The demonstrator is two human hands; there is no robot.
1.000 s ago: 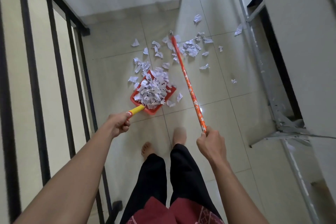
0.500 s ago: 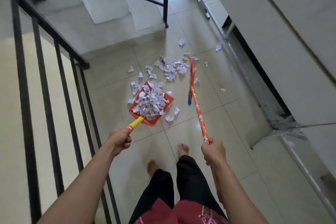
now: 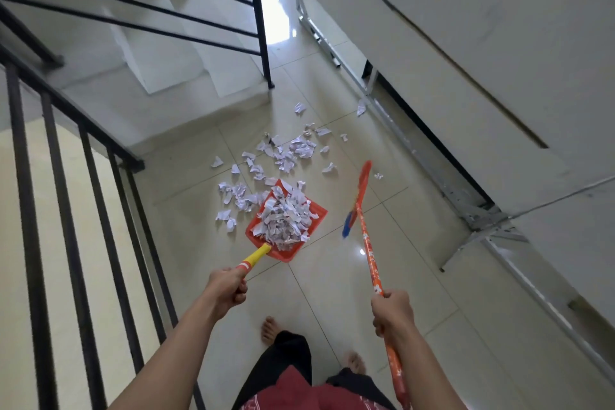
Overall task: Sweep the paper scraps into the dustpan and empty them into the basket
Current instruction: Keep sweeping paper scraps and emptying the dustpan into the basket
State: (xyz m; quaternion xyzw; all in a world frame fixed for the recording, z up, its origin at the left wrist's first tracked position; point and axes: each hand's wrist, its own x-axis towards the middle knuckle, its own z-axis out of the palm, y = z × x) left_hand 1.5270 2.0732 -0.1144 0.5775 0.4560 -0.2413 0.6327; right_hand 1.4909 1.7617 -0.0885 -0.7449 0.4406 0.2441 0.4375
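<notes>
Dustpan [image 3: 315,212]: red plastic, flat and wide, with a round yellow handle [image 3: 255,255]. It is ahead of the person, a little to the left, and its mouth is turned away, toward the paper on the floor. I cannot tell if it touches the floor.
Heap [image 3: 286,216]: white torn paper, crumpled and light, piled high inside the dustpan and reaching its edges.
Left hand [image 3: 226,289]: fingers curled tightly round the near end of the yellow handle.
Right hand [image 3: 392,313]: fist closed round the broom's stick, part way along it.
Broom [image 3: 369,253]: thin orange stick with a small printed pattern. Its long axis runs from the right hand forward and slightly left. The orange head with blue bristles is just to the right of the dustpan and apart from it.
Loose scraps [image 3: 289,153]: scattered on the floor beyond the dustpan's mouth and beside its left edge, with a few single pieces farther right.
Key relation: the scraps lie farther out than the broom head, so I judge the right hand must reach the head past them and pull back toward the mouth.
Basket: not in view.
Floor [image 3: 332,303]: pale glossy tiles, so paper should slide easily.
Railing [image 3: 86,176]: black metal bars on the left.
</notes>
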